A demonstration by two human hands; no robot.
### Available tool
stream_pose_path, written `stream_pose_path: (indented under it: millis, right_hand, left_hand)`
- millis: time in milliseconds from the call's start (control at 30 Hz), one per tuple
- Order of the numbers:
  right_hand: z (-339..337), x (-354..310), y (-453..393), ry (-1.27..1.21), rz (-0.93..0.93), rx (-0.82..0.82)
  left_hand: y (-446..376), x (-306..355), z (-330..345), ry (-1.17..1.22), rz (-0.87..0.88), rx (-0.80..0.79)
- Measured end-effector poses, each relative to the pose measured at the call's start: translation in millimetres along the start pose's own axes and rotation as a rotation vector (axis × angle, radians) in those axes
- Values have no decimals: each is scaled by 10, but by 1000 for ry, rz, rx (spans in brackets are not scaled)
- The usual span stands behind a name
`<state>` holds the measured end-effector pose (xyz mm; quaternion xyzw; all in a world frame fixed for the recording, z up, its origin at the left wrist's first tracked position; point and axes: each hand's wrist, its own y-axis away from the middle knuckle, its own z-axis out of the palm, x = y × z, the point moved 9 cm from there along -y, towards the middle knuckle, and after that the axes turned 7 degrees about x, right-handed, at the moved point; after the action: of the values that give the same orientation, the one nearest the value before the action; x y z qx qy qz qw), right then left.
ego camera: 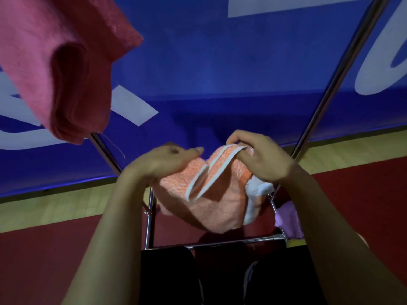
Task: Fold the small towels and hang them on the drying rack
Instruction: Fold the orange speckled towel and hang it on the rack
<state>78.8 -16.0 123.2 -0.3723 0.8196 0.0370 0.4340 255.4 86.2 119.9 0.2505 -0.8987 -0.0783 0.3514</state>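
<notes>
- The orange towel (204, 194), white-edged and bunched, hung in the lower middle of the view between both hands, in front of the drying rack (343, 69).
- The right hand (262, 159), at the towel's 2 o'clock, pinched the white border between curled fingers and thumb.
- The left hand (167, 161), at its 10 o'clock, lay on the cloth with the fingers bent over its top edge; how firmly it gripped could not be told.
- Risk, as a judgement: most of the towel sagged free toward 6 o'clock, so a loosened pinch could have dropped it to the floor.
- The edges looked uneven, so a fold made from there might have come out crooked.
- The pink towel (59, 69), already folded over a rail at 10 o'clock, could have been brushed off by a raised arm.
</notes>
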Motion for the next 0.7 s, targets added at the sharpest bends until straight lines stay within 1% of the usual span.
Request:
stream_pose_path:
  millis: [33,100,167,200,233,300,367,467,700]
  right_hand:
    - [6,-93,5,-31,-14,-7]
    - [45,-255,20,-49,-57,-26]
    - [75,-342,24,-48,-85,-8]
    - [80,-352,21,-52,-86,11]
    - [80,-353,17,-54,-84,32]
    - [64,-329,-1,-20,-82,100]
    - [13,-314,-11,51,-101,202]
    - [-72,-243,-24,70,-62,332]
    - [-164,-171,23,97,60,494]
  left_hand:
    - [-39,72,34,1,75,-5]
    - [-90,227,91,111,184,-27]
    - [-64,374,186,289,237,-119]
    - [-29,453,258,337,263,-178]
    - [-13,494,323,340,283,-210]
    - [-15,524,403,320,303,-207]
    - [-60,505,408,379,271,-168]
    - [-95,494,413,529,224,-177]
    - [-185,445,404,844,90,-103]
